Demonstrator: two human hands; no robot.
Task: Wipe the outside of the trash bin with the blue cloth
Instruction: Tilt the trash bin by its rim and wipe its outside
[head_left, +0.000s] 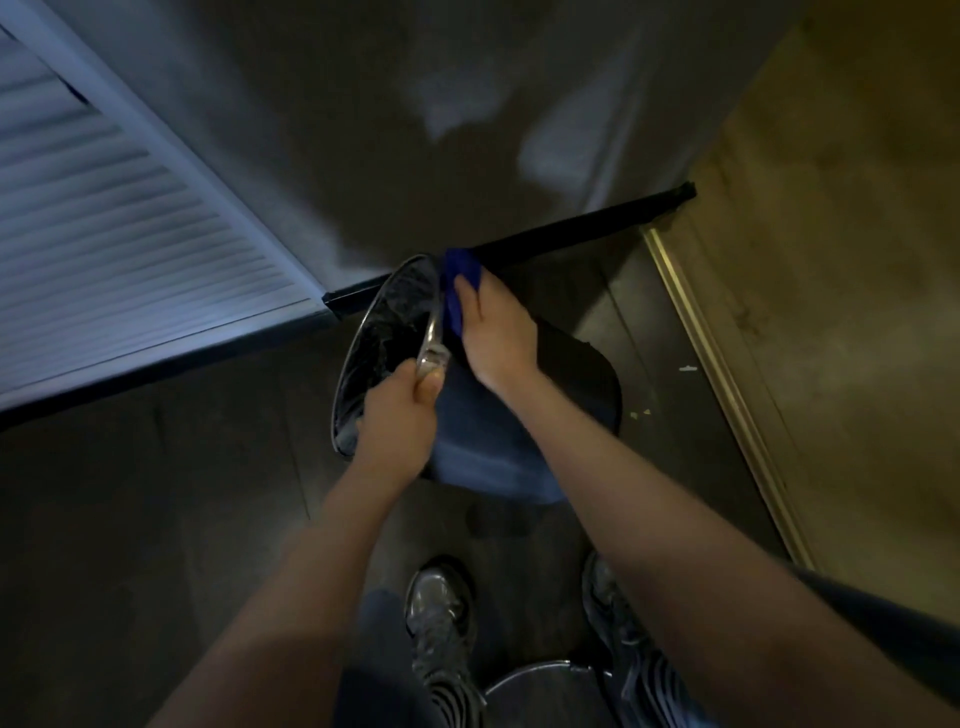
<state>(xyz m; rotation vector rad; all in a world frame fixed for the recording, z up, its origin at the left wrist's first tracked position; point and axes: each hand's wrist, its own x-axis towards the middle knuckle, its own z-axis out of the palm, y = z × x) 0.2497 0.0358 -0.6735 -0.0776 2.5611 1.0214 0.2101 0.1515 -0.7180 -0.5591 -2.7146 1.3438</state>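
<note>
Head view, looking down in dim light. Far left of both hands, a louvred door (104, 218) stands against a grey wall (363, 130), with a dark baseboard (571, 226) running along the wall's foot beyond the fingertips.

The trash bin (498, 415) is tipped toward the left, its dark outer wall facing up and its open mouth turned left. A shiny metal rim (434, 322) edges the mouth; a crumpled liner appears to lie inside, though the gloom makes this uncertain.

The left hand (397, 421) is clamped on the near part of the rim, fingers curled around the rim into the mouth and thumb pressed on the outer side.

Just right of those fingers, the right hand (496, 332) lies flat on the bin's outer wall, fingers together and extended away from the person. The blue cloth (460, 283) is pinned beneath these fingers against the bin, close beside the rim, with folds showing past the fingertips and along the thumb side.

Nearer the person than both hands, two shoes (439, 597) stand on the dark floor (182, 493). Right of the right hand, a metal threshold strip (727, 395) separates this floor from a brownish surface (831, 312).
</note>
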